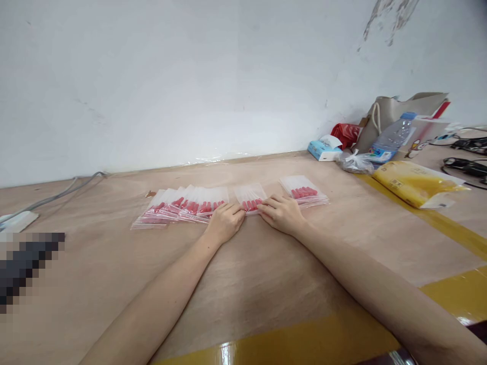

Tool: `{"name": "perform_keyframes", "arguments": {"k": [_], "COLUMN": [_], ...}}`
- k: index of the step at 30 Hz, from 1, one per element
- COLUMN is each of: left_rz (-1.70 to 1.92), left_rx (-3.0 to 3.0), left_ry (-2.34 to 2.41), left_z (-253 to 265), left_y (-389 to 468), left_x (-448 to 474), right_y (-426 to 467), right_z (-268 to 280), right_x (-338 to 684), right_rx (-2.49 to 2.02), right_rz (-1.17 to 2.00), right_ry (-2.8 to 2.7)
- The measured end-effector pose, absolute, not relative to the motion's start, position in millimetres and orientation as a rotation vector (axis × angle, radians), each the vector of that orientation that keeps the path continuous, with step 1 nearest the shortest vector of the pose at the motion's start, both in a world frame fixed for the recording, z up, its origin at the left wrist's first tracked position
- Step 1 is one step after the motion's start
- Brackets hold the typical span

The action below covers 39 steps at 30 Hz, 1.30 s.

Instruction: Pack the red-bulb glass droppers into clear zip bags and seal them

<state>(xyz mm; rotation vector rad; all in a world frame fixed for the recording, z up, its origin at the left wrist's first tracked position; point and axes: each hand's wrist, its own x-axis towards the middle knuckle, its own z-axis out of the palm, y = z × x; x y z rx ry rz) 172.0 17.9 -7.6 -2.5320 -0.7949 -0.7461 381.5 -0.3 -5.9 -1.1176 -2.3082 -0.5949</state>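
Observation:
A small clear zip bag (249, 191) with several small red pieces in it lies on the table between my hands. My left hand (227, 222) has its fingers closed at the near left edge of this bag. From the other side, my right hand (282, 214) pinches the near right edge, covering that corner. Left of my hands, a fanned row of similar bags (186, 205) with red pieces overlaps one another. To the right sits a neat stack of such bags (304, 191). What exactly the red pieces are is too small to tell.
At the right stand a blue tissue pack (324, 148), a knotted plastic bag (356, 162), a plastic bottle (393, 137), a grey bag (414, 109) and a yellow packet (416, 183). Black cables (467, 165) lie beyond. A grey cable (64, 191) runs at the left. A wall backs the table.

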Motion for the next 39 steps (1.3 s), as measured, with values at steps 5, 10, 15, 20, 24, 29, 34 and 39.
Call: {"name": "perform_keyframes", "arguments": {"k": [5, 10, 15, 20, 24, 29, 34, 39], "left_rz": [-0.800, -0.819, -0.805, -0.814, -0.840, -0.892, -0.956, -0.948], "left_rx": [-2.507, -2.487, -2.482, -2.481, -2.484, -2.489, -2.515, -2.536], "left_ry": [-0.788, -0.758, -0.730, -0.698, -0.688, -0.688, -0.700, -0.741], "left_z": [-10, -10, -8, -6, -7, -6, -4, -5], "left_y": [16, 16, 16, 15, 14, 13, 12, 11], "left_x": [175, 175, 175, 176, 176, 174, 171, 170], "right_y": [0, 0, 1, 3, 5, 5, 6, 8], "right_z": [-10, -10, -10, -11, -13, -12, -9, -9], "right_x": [360, 358, 358, 357, 360, 370, 378, 381], "right_rx": [-1.036, -1.010, -1.004, -0.903, -0.815, -0.797, -0.838, -0.829], "right_rz": [-0.650, -0.673, -0.733, -0.767, -0.852, -0.921, -0.945, -0.947], "right_ry": [-2.375, -2.389, -2.419, -2.406, -2.325, -2.270, -2.263, -2.275]}}
